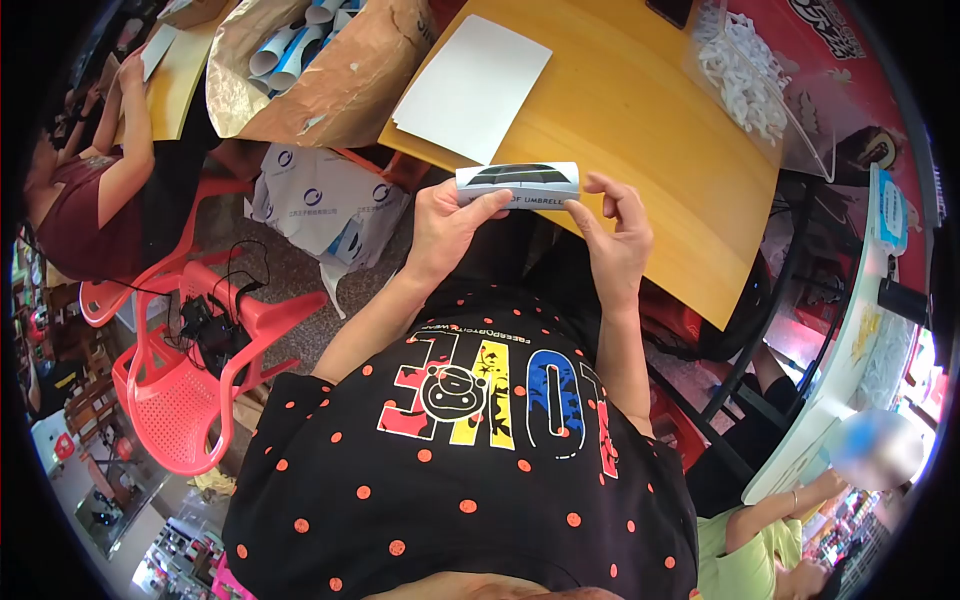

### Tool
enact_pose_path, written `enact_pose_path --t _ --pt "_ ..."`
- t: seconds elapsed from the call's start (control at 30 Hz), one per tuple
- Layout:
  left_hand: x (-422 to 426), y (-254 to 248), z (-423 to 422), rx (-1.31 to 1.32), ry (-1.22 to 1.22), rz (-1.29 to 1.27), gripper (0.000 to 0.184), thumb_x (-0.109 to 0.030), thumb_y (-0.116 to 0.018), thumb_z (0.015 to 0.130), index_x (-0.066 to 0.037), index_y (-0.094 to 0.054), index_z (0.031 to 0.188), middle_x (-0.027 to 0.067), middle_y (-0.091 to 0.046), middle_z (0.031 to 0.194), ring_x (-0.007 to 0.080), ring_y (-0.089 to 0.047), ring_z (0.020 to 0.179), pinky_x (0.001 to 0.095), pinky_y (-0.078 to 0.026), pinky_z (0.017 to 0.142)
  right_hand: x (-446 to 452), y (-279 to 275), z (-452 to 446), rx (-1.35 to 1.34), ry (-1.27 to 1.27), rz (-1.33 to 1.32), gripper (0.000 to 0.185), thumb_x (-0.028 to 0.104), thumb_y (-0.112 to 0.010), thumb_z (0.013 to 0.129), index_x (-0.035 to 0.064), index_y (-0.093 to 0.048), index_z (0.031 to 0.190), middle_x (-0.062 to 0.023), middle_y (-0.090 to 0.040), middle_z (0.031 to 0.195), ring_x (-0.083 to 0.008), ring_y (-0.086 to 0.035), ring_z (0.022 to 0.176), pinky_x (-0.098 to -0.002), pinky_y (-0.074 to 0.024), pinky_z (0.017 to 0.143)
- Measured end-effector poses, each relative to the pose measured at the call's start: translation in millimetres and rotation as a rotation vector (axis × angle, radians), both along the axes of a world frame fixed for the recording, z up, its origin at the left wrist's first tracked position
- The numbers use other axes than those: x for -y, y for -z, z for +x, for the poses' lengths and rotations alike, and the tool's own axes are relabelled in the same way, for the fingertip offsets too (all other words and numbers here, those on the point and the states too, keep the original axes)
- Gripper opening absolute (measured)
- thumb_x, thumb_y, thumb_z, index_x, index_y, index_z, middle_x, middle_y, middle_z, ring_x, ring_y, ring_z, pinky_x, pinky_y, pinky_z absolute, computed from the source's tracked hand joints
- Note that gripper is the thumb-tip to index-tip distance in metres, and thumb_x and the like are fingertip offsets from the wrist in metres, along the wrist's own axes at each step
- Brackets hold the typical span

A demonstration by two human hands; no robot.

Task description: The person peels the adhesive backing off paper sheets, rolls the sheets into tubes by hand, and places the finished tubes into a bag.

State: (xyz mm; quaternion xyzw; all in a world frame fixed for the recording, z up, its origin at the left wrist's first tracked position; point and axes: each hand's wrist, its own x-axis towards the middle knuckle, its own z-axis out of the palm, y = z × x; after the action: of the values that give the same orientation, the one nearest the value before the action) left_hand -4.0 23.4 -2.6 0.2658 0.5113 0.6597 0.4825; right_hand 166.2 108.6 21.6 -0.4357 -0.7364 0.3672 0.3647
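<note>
One printed tube (530,190) is pinched in the left hand (443,228), likely against unrolling; the right hand (622,250), half-open, steadies its end by the table's (640,120) edge.

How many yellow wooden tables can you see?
2: the big table in front, beyond the roll in the left hand; the other table at top left, past the brown bag. More could be hidden.

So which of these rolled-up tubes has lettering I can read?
The held tube, gripped in the person's left hand: "OF UMBREL…" shows along it. The other tubes are bunched in the paper bag, with no readable lettering.
</note>
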Motion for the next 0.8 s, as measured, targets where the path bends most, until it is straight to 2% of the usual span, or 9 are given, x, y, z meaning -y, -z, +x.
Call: enact_pose_path --t 0.03,0.07,0.13,0.17,0.27,0.37,0.43,0.8 --pt "0.3 -0.5 -0.3 -0.033 -0.01 0.012 0.018 -0.007 -0.066 0.084 0.003 -0.066 0.099 0.0044 -0.068 0.089 0.0086 -0.062 0.078 0.0223 -0.052 0.069 -0.1 -6.7 -2.0 0.009 -0.039 0.115 0.025 -0.002 -0.071 0.07 0.0072 -0.065 0.093 -0.006 -0.063 0.088 -0.0195 -0.058 0.08 -0.0303 -0.0458 0.067" --pt "1.2 -1.5 -0.5 -0.032 -0.002 0.016 0.018 -0.007 -0.066 0.084 0.003 -0.066 0.099 0.0044 -0.068 0.089 0.0086 -0.062 0.078 0.0223 -0.052 0.069 -1.5 -6.4 -0.9 0.011 -0.031 0.119 0.025 -0.002 -0.071 0.07 0.0072 -0.065 0.093 -0.006 -0.063 0.088 -0.0195 -0.058 0.08 -0.0303 -0.0458 0.067" --pt "2.6 -5.4 -1.3 -0.344 -0.001 -0.014 0.019 -0.007 -0.067 0.082 0.003 -0.066 0.099 0.0046 -0.068 0.087 0.0073 -0.061 0.077 0.0236 -0.05 0.067 -6.2 -4.1 2.3 0.15 -0.144 0.323 0.025 0.0 -0.073 0.068 0.007 -0.066 0.091 -0.0083 -0.062 0.085 -0.0226 -0.058 0.081 -0.0326 -0.0471 0.071" --pt "3.7 -8.5 -3.8 -0.592 -0.01 0.003 0.02 -0.008 -0.069 0.08 0.002 -0.066 0.097 0.0093 -0.069 0.083 0.0123 -0.064 0.073 0.0274 -0.049 0.064 -7.1 -4.6 3.5 0.158 -0.163 0.35 0.022 0.0 -0.073 0.066 0.0072 -0.065 0.086 -0.0094 -0.061 0.084 -0.0263 -0.058 0.08 -0.034 -0.0476 0.07" --pt "1.7 -11.7 -3.6 -0.979 -0.055 0.136 0.019 -0.01 -0.072 0.077 0.0 -0.067 0.092 0.0167 -0.066 0.083 0.0279 -0.065 0.072 0.0314 -0.049 0.063 -11.9 -4.6 10.6 0.238 -0.31 0.437 0.018 -0.003 -0.069 0.068 0.0053 -0.059 0.081 -0.0092 -0.06 0.081 -0.0264 -0.058 0.078 -0.0345 -0.0484 0.068" --pt "-3.1 -17.2 -1.2 -1.015 -0.045 0.23 0.021 -0.007 -0.072 0.076 0.001 -0.065 0.095 0.0165 -0.066 0.085 0.0295 -0.065 0.075 0.0329 -0.05 0.066 -19.1 -1.0 15.1 0.301 -0.388 0.515 0.016 0.001 -0.066 0.069 0.0049 -0.055 0.079 -0.0092 -0.056 0.075 -0.0269 -0.056 0.073 -0.0355 -0.0466 0.063" --pt "-7.7 -22.0 1.8 -1.008 -0.034 0.239 0.02 -0.004 -0.071 0.076 0.002 -0.065 0.094 0.0169 -0.066 0.086 0.03 -0.065 0.077 0.0325 -0.05 0.068 -25.1 -2.7 14.4 0.226 -0.394 0.57 0.014 0.004 -0.062 0.071 0.0051 -0.048 0.072 -0.0102 -0.05 0.07 -0.0268 -0.051 0.066 -0.0368 -0.0425 0.06" --pt "-28.6 -40.7 8.9 -1.039 -0.069 0.248 0.016 -0.001 -0.069 0.078 0.003 -0.065 0.094 0.0166 -0.066 0.086 0.0293 -0.065 0.076 0.0328 -0.05 0.067 -44.1 -11.2 6.9 0.165 -0.267 0.636 0.01 0.002 -0.06 0.073 0.0048 -0.052 0.077 -0.0118 -0.052 0.076 -0.0286 -0.052 0.074 -0.0365 -0.0435 0.067"
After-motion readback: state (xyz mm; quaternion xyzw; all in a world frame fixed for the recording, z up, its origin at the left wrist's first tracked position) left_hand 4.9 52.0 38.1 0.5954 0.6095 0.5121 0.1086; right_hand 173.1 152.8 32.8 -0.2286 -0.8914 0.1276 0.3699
